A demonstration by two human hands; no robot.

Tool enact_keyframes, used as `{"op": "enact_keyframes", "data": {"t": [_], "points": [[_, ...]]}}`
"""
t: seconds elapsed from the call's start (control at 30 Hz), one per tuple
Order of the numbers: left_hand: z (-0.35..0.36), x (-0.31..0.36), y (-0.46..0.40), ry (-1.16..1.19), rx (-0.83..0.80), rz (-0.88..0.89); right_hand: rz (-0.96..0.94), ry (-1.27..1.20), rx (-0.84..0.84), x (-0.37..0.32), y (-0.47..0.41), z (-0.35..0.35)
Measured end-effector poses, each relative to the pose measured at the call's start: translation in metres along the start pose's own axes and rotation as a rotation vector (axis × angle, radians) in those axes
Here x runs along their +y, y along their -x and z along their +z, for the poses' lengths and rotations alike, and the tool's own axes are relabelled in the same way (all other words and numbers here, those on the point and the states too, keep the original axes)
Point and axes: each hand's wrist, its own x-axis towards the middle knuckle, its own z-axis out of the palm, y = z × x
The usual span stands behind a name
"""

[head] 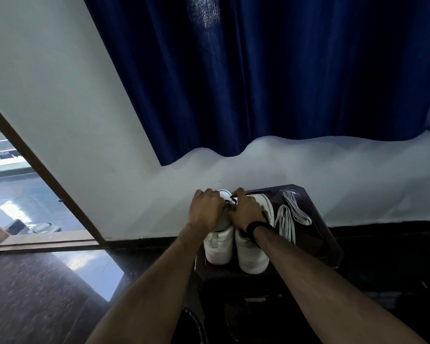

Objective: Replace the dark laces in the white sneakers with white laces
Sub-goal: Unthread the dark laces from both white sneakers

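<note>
Two smooth white sneakers (233,247) stand side by side, heels at the near edge of a small dark glossy tabletop (330,247). Left hand (206,209) and right hand (246,211) are curled together over the left shoe — fingers pinching its dark lace (230,201). Flat white laces (287,219) lie folded just right of the shoes; beyond, a pale wall — draped blue curtain (271,83).

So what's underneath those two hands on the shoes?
Both the left hand and right hand cover the lacing area of the white sneakers. A bit of dark lace shows between them; the eyelets are hidden.

White laces (287,223) crowd the table (329,244) right of the sneakers (252,254); wall (159,194) close behind
</note>
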Motion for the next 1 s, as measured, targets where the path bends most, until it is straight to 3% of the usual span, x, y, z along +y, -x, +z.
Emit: {"op": "enact_keyframes", "data": {"t": [0.07,0.17,0.23,0.33,0.4,0.47,0.53,0.63,0.7,0.9,0.97,1.0], "points": [[0.0,-0.006,0.002,0.1,0.164,-0.196,0.003,0.012,0.003,0.0,-0.001,0.0],[-0.02,-0.018,-0.002,0.559,0.54,-0.837,0.0,0.019,0.009,0.001,-0.002,0.001],[-0.032,-0.036,-0.007,0.796,0.689,-1.19,0.001,0.018,0.017,0.001,-0.003,0.002],[-0.038,-0.062,-0.01,0.883,0.765,-1.361,-0.006,0.025,0.019,0.001,-0.002,0.003],[-0.03,-0.064,-0.007,0.821,0.624,-1.359,-0.003,0.025,0.013,0.002,-0.002,0.003],[-0.018,-0.051,0.0,0.542,0.378,-1.212,0.001,0.022,0.004,0.002,-0.003,0.002],[-0.006,-0.037,0.006,0.368,0.283,-0.848,0.003,0.03,-0.003,0.003,-0.003,0.002],[0.004,-0.019,0.001,0.325,0.047,-0.251,0.0,0.025,-0.008,0.004,-0.003,0.002],[0.008,-0.011,-0.003,0.19,-0.124,-0.031,0.001,0.014,-0.006,0.005,-0.004,0.003],[0.011,-0.005,-0.002,-0.017,-0.006,-0.085,-0.004,0.04,-0.004,0.006,-0.006,0.005],[0.004,-0.007,0.001,0.102,0.18,-0.296,0.003,0.054,-0.001,0.007,-0.007,0.006],[-0.003,-0.008,0.001,0.215,0.323,-0.491,0.004,0.056,0.0,0.007,-0.007,0.007]]}}
